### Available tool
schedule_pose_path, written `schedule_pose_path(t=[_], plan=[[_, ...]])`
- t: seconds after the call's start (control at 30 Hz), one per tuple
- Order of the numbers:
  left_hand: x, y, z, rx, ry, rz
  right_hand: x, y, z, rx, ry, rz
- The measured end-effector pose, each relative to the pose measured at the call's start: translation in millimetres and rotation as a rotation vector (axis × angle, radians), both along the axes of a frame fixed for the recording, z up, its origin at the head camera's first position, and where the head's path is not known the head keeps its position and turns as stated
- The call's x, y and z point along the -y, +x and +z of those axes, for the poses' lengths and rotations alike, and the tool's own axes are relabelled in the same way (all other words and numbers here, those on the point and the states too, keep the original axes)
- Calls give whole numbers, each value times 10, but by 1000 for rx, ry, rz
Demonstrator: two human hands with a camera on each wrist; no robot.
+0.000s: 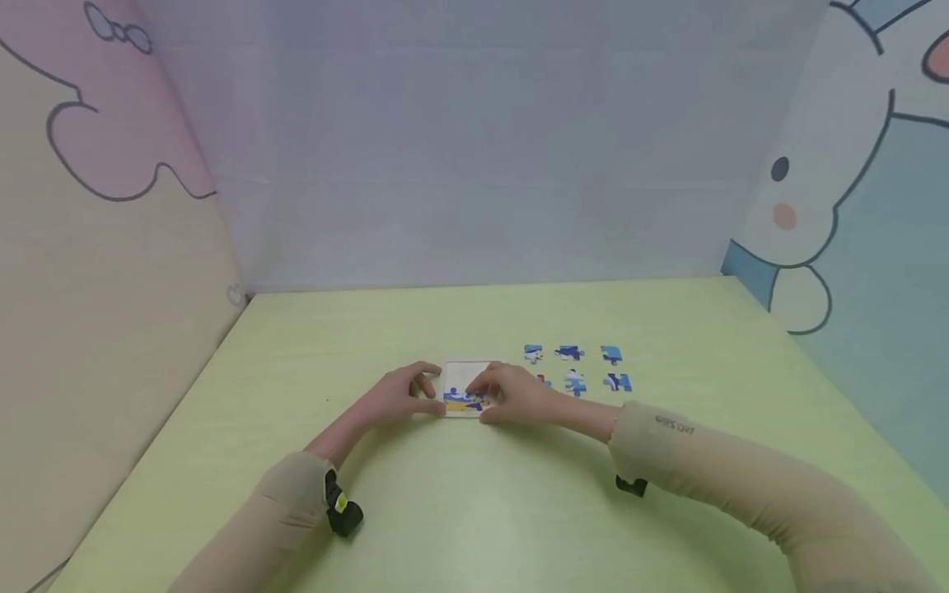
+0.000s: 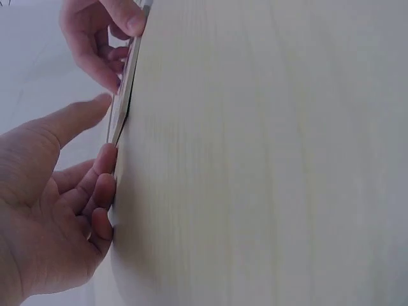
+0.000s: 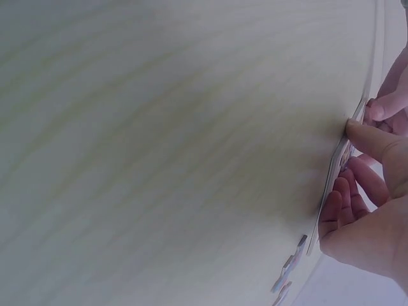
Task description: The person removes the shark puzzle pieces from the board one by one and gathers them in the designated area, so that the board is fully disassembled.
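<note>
A small square puzzle tray [image 1: 465, 371] lies on the table, with blue and orange jigsaw pieces [image 1: 458, 400] along its near side. My left hand [image 1: 396, 395] holds the tray's left side, thumb at the near corner and index finger at the far one. In the left wrist view the left hand [image 2: 57, 197] shows its other fingers curled by the tray's edge. From the right, my right hand [image 1: 522, 395] reaches over the tray, bent fingertips touching the pieces. The right wrist view shows its thumb [image 3: 370, 139] on the tray's near edge. Whether a piece is pinched is hidden.
Several loose blue puzzle pieces [image 1: 574, 382] lie in two rows to the right of the tray, one partly behind the right hand. A pale wall [image 1: 474, 165] stands behind the table [image 1: 460, 511], with cartoon-printed panels [image 1: 786, 165] at both sides.
</note>
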State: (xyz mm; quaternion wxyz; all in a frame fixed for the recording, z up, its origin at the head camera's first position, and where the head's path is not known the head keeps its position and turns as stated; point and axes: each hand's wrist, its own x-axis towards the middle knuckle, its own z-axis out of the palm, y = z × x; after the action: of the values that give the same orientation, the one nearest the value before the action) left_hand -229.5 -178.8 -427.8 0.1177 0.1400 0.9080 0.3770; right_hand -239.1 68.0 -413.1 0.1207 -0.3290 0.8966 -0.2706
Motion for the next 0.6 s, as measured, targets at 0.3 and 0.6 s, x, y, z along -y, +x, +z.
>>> schedule_pose_path(t=[0.3, 0.6], plan=[[-102, 58, -52, -42, 51, 69, -2, -8, 8, 20, 6, 6], [-114, 69, -8, -8, 46, 64, 18, -24, 30, -24, -24, 41]])
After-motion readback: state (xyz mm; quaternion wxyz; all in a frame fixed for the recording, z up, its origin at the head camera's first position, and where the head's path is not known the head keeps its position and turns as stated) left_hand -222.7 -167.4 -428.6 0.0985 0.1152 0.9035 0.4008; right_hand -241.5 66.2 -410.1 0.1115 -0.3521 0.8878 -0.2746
